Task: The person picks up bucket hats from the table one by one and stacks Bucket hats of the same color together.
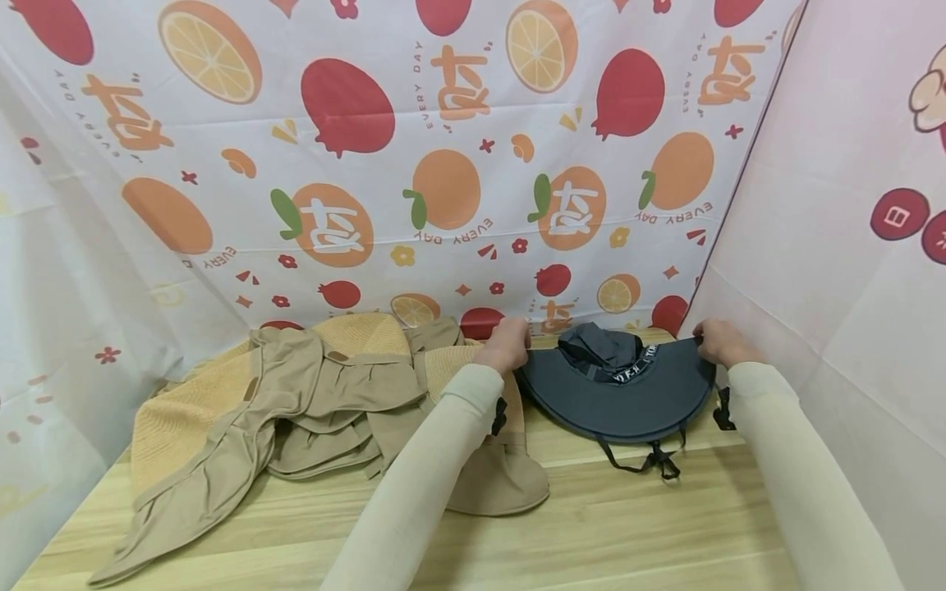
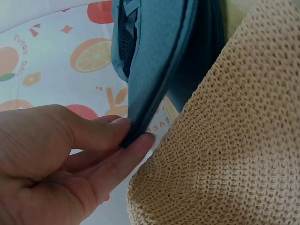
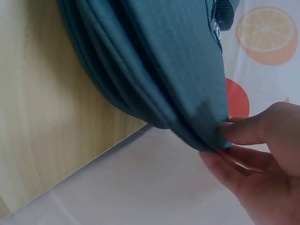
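A dark blue-grey sun hat [image 1: 621, 398] with a folded brim lies at the back right of the table, its soft crown bunched behind and a black chin cord hanging toward the front. My left hand [image 1: 507, 345] pinches the brim's left corner between thumb and fingers, as the left wrist view shows on the hat [image 2: 157, 56]. At the opposite corner my right hand [image 1: 724, 343] pinches the brim, seen closely on the hat [image 3: 164, 70] in the right wrist view. Beside the left hand is a tan hat with a woven straw part [image 2: 234, 126].
Several tan straw-and-cloth hats [image 1: 355, 386] overlap along the left side of the wooden table [image 1: 628, 525]. A fruit-print curtain [image 1: 458, 271] hangs right behind the hats, and a pale curtain [image 1: 828, 271] borders the right side.
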The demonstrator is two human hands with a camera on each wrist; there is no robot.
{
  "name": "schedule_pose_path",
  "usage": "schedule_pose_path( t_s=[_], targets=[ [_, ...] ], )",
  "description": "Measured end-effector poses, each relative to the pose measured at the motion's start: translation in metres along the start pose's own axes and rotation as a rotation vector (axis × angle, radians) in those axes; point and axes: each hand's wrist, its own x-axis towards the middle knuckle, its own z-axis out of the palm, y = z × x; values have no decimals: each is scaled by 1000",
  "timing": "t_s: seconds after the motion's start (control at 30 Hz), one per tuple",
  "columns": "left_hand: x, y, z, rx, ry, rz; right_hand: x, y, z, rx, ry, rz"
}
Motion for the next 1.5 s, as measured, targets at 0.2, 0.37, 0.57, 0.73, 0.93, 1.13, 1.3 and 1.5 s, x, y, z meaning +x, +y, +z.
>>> schedule_pose_path(
  t_s=[0.2,0.37,0.57,0.73,0.93,1.13,1.3,1.5],
  targets=[
    [0,-1,2,-3,-4,-16,4,3,4,-5,9,-4],
    [0,-1,4,23,-42,-23,3,3,7,3,-21,-6],
    [0,1,3,36,-45,-31,5,1,6,17,-26,-12],
    [0,2,2,52,-51,-44,8,-4,10,11,-59,-17],
    [0,3,-2,42,-70,-16,10,-16,14,-61,-117,-94],
    [-3,12,-2,83,-153,41,8,-45,15,-118,-294,-90],
    [-8,20,1,124,-242,55,8,-58,17,-135,-358,-41],
    [-5,19,6,126,-316,9,6,-61,18,-92,-377,4]
  ],
)
